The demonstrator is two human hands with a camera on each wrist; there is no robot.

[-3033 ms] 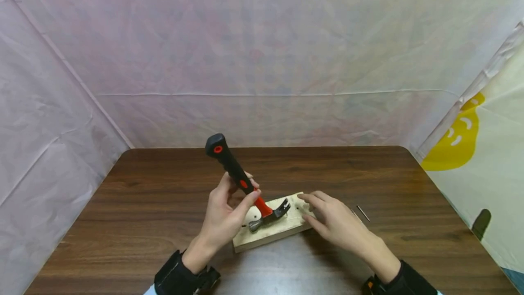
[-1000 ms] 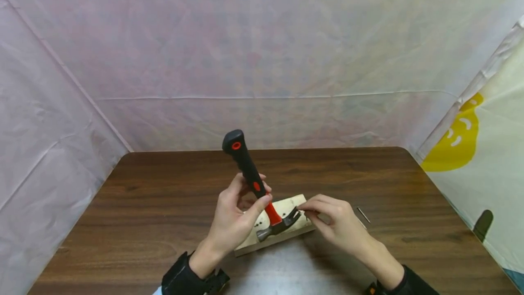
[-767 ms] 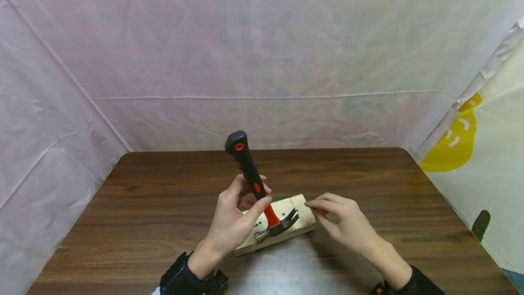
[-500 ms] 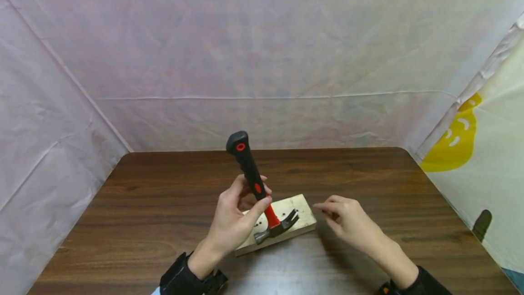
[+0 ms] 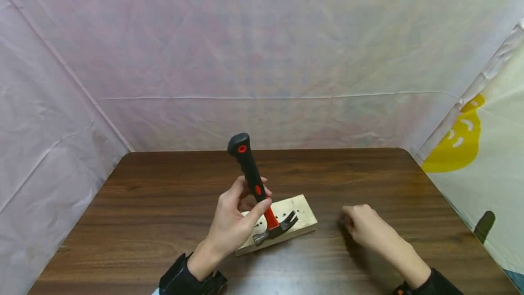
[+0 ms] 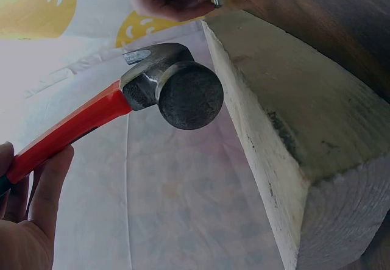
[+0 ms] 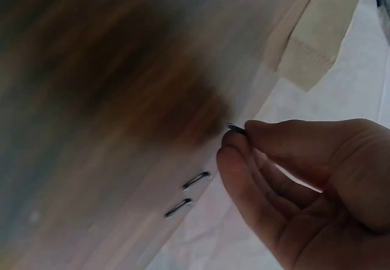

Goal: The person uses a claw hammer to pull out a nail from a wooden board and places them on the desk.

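Note:
My left hand (image 5: 231,226) grips a claw hammer (image 5: 250,172) low on its black and red handle, with the handle's butt pointing up. The hammer's steel head (image 6: 190,94) hangs close over a pale wood block (image 5: 300,208), claw toward the right. Dark holes dot the block's top face. Right of the block, over the table, my right hand (image 5: 370,226) pinches a small nail (image 7: 236,128) between thumb and fingertips. Two more nails lie on the table, seen in the right wrist view: one nail (image 7: 196,180) and another nail (image 7: 178,208) beside it; the right hand hides them from the head view.
The brown wood-grain table (image 5: 163,195) ends at a back edge against a hanging pale cloth (image 5: 254,58). On the right hangs another cloth (image 5: 499,158) with a yellow print.
My right hand has left the block and the hammer's claw and moved right, to where the nails lie. The hammer shifted right earlier and has since stayed nearly still.

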